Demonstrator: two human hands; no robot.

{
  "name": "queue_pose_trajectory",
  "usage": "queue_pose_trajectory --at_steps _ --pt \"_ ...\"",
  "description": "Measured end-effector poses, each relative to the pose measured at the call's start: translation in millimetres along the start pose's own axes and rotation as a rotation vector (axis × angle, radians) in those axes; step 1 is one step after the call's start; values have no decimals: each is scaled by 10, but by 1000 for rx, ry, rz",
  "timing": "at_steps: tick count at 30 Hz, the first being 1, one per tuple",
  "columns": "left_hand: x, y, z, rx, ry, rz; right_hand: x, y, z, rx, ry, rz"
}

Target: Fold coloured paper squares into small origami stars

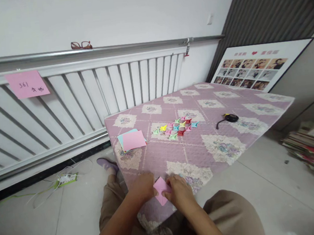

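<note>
Both my hands meet at the near edge of a table covered in a pink patterned cloth [203,135]. My left hand [143,186] and my right hand [180,191] each pinch a small pink paper square [161,190], held between them just above the cloth. Farther back on the cloth lies a cluster of several small folded paper pieces [177,127] in mixed colours. A stack of pink and blue paper sheets [132,140] sits at the table's left side.
A black tape-like object [230,118] lies on the cloth to the right. A white radiator [87,98] runs along the wall with a pink note [26,84] and glasses [81,45]. A framed photo collage [253,68] leans at the back right; stacked books [312,149] lie on the floor.
</note>
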State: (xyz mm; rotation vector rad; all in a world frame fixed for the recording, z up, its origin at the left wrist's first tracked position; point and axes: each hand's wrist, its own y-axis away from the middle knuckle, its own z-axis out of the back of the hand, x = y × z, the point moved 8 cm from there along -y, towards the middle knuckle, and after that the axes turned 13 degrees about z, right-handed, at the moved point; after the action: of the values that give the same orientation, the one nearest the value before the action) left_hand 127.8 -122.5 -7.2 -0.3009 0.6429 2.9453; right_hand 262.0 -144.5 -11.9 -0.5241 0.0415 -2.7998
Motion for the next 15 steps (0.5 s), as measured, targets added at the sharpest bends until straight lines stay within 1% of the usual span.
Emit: queue_pose_trajectory --at_steps 6,12,15 --pt "9 72 20 -21 47 9 7 4 6 -3 -22 2" --pt "24 31 18 12 63 -6 43 15 61 -13 -47 26" --pt "21 21 29 1 62 -13 51 21 62 -9 -53 32"
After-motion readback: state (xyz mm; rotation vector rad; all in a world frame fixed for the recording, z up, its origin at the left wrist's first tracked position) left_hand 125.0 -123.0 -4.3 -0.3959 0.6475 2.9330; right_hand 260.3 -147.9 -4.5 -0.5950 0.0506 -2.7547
